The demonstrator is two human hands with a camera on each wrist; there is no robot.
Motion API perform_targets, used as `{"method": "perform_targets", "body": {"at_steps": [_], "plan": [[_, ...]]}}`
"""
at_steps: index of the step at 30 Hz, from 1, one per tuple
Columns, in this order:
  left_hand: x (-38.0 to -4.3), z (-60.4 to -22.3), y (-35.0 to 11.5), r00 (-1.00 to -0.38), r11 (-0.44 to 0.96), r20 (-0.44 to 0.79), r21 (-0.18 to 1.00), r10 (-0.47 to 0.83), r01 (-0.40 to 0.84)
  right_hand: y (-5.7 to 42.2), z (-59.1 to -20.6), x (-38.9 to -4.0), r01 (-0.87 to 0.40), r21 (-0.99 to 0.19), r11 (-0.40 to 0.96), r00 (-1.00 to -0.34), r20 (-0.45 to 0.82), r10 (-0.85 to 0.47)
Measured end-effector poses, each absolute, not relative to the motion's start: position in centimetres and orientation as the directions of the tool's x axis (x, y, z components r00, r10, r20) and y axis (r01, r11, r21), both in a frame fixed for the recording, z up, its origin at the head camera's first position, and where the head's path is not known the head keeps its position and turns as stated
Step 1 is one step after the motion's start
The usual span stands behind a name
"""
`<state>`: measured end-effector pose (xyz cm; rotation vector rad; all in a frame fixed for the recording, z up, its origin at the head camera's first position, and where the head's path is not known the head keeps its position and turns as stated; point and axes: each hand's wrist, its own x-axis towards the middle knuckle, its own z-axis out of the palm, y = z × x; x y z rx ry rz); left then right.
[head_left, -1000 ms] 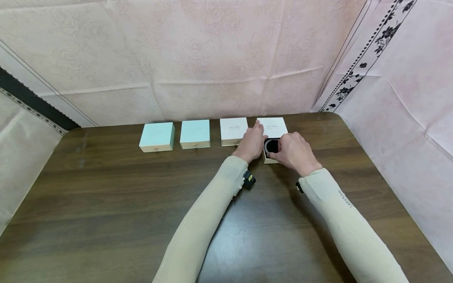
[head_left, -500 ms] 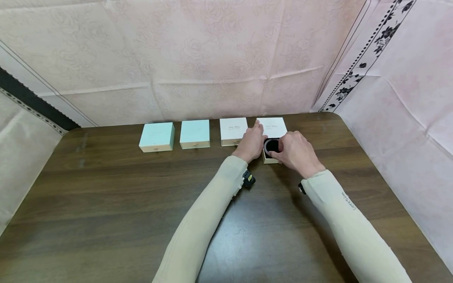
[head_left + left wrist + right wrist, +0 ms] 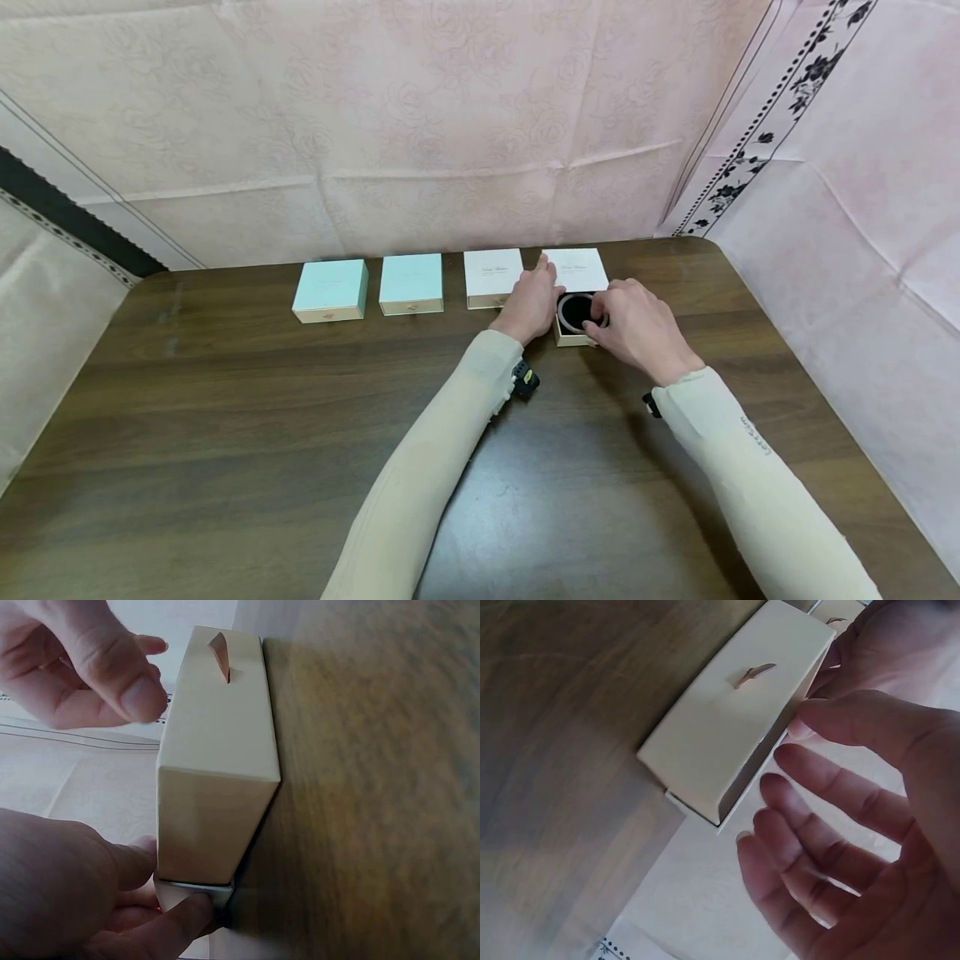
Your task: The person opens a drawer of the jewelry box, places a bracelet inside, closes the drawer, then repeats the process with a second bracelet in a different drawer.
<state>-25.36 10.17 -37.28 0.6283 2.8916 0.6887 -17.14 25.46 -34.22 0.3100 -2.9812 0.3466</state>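
At the right end of a row of boxes is a white drawer box [image 3: 579, 271] with its cream drawer [image 3: 570, 340] pulled out toward me. Inside the drawer, a silver-grey ring [image 3: 560, 313] the size of a bangle surrounds a black round middle. My left hand [image 3: 531, 302] holds the box's outer sleeve [image 3: 180, 894] between thumb and fingers. Above the drawer's right side is my right hand [image 3: 639, 325], its fingers loosely bent with nothing between them. In the right wrist view, its thumb [image 3: 840, 718] is right by the drawer's rim, below which a leather-like pull tab [image 3: 754, 674] shows.
Another white box [image 3: 493, 275] stands just left of my left hand. Farther left are two mint-green boxes, one nearer [image 3: 412, 282] and one at the end [image 3: 331, 287]. All stand along the back edge of the brown wooden table [image 3: 247, 433], before a pale patterned cloth [image 3: 420, 125].
My right hand has drawn slightly to the right and its fingers have come away from the ring, so more of the ring shows. The left hand keeps its hold on the sleeve.
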Motion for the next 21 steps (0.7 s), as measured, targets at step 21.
{"method": "perform_targets", "body": {"at_steps": [21], "plan": [[-25.3,-37.2,10.2,-0.91,0.827,-0.026,0.43,0.413,0.363,26.6,-35.6,-15.1,-0.364,-0.215,0.906,-0.926,0.19,-0.327]]}}
